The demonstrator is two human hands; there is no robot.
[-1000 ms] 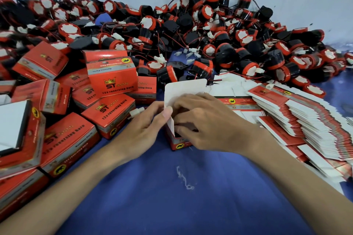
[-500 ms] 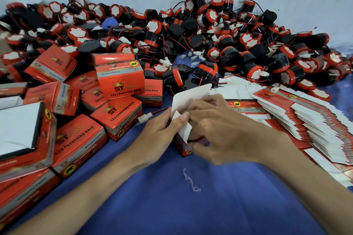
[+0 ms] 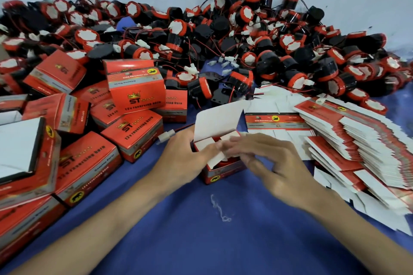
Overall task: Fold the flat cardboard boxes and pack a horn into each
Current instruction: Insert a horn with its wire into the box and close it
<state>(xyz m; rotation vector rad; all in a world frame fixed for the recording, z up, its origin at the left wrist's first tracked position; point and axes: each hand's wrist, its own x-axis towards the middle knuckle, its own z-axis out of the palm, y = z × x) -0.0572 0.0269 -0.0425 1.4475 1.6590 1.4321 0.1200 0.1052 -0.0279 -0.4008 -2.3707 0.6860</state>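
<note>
A packing workshop: heaped loose horns (image 3: pixel 241 35), stacked flat cartons (image 3: pixel 357 140), and filled boxes (image 3: pixel 89 163) crowd the blue-covered table (image 3: pixel 201 241).

light: even, soft | shadows: faint | edges: warped | hands: motion-blurred
</note>
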